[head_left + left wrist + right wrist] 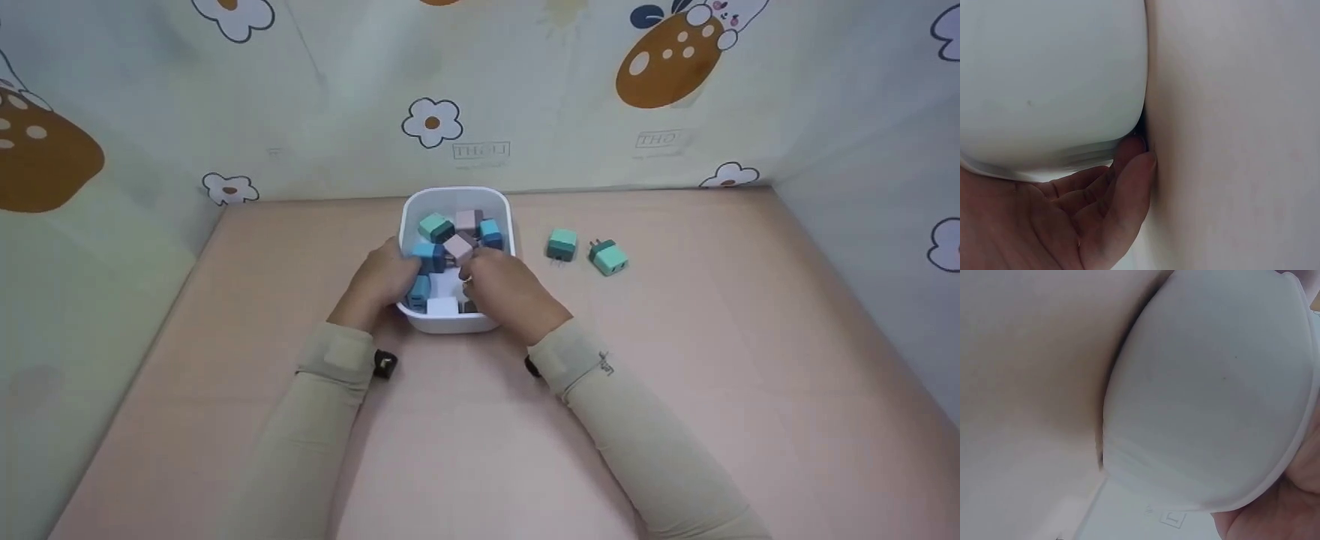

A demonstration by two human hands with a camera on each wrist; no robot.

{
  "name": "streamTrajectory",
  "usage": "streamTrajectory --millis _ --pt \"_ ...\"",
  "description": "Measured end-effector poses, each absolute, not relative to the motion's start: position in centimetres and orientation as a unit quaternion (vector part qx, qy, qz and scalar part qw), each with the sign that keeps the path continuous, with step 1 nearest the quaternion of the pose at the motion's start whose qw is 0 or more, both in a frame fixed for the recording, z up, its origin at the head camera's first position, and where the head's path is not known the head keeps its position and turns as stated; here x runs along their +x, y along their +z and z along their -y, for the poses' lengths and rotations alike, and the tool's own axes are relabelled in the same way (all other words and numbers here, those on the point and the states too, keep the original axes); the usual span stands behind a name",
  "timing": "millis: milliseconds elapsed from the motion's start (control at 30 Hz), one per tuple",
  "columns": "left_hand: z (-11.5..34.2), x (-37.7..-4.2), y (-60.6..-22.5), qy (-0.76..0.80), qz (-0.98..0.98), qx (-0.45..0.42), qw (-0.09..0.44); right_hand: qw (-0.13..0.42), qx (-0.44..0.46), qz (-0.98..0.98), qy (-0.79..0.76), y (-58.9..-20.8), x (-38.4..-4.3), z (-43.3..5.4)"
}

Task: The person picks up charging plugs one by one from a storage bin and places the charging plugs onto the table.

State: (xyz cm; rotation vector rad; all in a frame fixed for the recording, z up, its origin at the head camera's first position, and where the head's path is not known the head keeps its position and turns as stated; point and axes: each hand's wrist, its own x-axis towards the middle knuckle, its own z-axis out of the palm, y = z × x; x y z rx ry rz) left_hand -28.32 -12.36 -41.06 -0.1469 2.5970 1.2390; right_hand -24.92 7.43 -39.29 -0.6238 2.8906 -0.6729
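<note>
A white plastic bin (450,324) holds several small plug chargers: a mint one (435,227), a mauve one (459,247), blue ones (429,256) and a white one (442,306). At the bin's left side my left hand (382,277) grips the wall, thumb over the rim; its curled fingers (1131,185) show along the outside, low by the table. My right hand (506,289) reaches over the right rim, fingers bent down among the chargers beside the mauve one. Whether it pinches a charger I cannot tell. In the right wrist view, the bin's outer wall (1207,394) covers the fingertips.
Two mint-and-dark-green chargers (562,244) (608,257) lie on the pinkish tabletop (712,337) to the right of the bin. Behind the table hangs a pale cloth (337,90) printed with flowers, and similar cloth stands along both sides.
</note>
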Motion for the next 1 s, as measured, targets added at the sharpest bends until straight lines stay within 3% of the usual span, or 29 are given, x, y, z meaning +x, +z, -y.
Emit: streamTrajectory --millis 133,300,533,667,1000 --pt "12.5 -28.3 -41.1 0.428 -0.893 -0.052 0.129 0.036 -0.211 -0.949 -0.232 -39.7 -25.1 -7.3" --pt "12.7 -28.3 -41.2 0.423 -0.898 -0.037 0.117 0.001 -0.279 -0.937 -0.21 -39.5 -25.3 -7.8" --pt "12.1 -28.4 -41.0 0.426 -0.895 -0.042 0.123 0.081 -0.266 -0.937 -0.209 -38.0 -24.6 -9.0" --pt "11.9 -28.5 -41.0 0.425 -0.895 -0.042 0.128 0.097 -0.245 -0.937 -0.23 -37.9 -24.5 -9.2" --pt "12.4 -28.5 -41.1 0.422 -0.894 -0.052 0.142 -0.004 -0.282 -0.95 -0.135 -38.6 -24.8 -8.4"
